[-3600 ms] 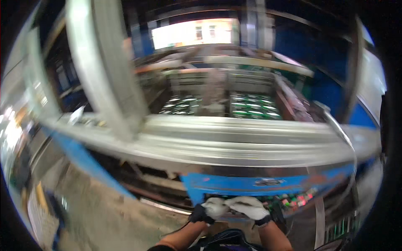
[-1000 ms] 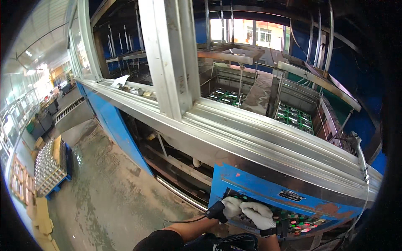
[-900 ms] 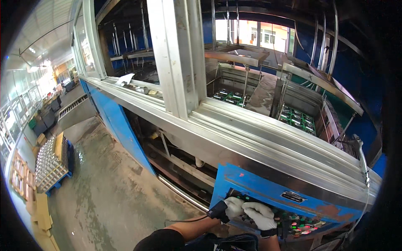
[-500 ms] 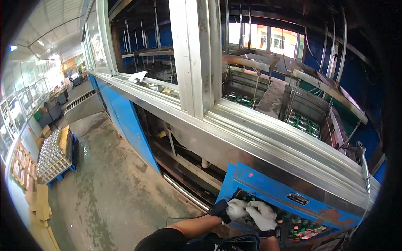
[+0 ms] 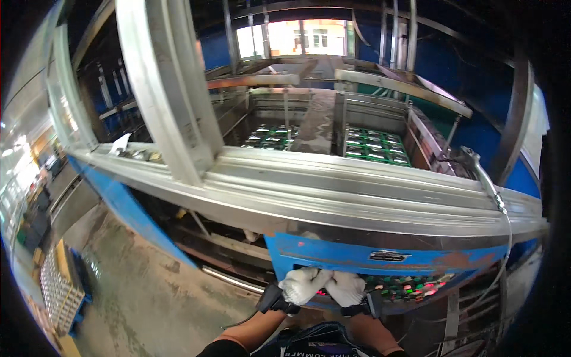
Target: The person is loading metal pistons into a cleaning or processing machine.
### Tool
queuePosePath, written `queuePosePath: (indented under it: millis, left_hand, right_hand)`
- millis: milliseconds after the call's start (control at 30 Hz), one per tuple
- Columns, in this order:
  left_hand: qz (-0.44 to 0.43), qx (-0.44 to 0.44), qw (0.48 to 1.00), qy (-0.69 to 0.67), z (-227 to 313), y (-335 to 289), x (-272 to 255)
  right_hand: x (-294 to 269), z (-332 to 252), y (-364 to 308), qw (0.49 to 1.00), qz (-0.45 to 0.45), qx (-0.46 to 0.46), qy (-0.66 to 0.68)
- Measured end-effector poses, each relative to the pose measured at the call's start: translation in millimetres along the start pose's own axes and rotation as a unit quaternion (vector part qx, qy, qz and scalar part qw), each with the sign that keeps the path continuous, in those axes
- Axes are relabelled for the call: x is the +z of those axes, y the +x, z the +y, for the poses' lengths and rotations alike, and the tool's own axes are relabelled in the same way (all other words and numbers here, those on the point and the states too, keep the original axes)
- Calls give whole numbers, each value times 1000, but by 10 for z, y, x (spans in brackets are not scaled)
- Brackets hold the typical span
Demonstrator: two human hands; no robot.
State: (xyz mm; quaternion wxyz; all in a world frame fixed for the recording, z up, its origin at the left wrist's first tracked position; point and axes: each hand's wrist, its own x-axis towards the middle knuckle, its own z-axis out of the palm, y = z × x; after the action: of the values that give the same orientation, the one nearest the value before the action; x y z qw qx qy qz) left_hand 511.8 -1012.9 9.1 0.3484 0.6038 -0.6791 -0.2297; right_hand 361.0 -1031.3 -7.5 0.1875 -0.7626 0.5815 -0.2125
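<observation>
My left hand, in a white glove with a black band at the wrist, is closed in front of a blue control panel. Right beside it my right hand, gloved and banded the same way, has its fingers curled in toward the left. The fingertips meet, and whatever they may hold is hidden. Both hands cover the left part of a block of round buttons, several lit red and green.
Above the panel runs a metal sill with a thick upright post. Behind it, green racks of shiny parts sit in tanks. A cable-tied metal tool leans at the right. On the floor stands a loaded pallet.
My view has swung to the right, so the panel and tanks sit more squarely ahead. Both hands remain together by the buttons, the right one now turned more inward.
</observation>
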Motion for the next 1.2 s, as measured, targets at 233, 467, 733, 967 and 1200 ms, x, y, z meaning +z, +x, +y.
queuePosePath:
  millis: [233,467,733,967,1200]
  left_hand:
    - [34,51,998,12,-199,69,266]
    - [-20,-6,999,31,-286,101,284]
    - [-11,-7,1000,22,-258,76,260]
    - [-14,34,998,-43,-261,88,275]
    - [-82,37,996,-25,-358,128,232]
  right_hand:
    - [96,170,-9,999,-37,36,-6]
    - [-42,10,-59,1000,16,-6,1]
    - [29,67,-49,999,28,-40,16]
    - [-428,80,-67,971,-229,31,58]
    - [-2030,-120,-374,909,-143,-279,274]
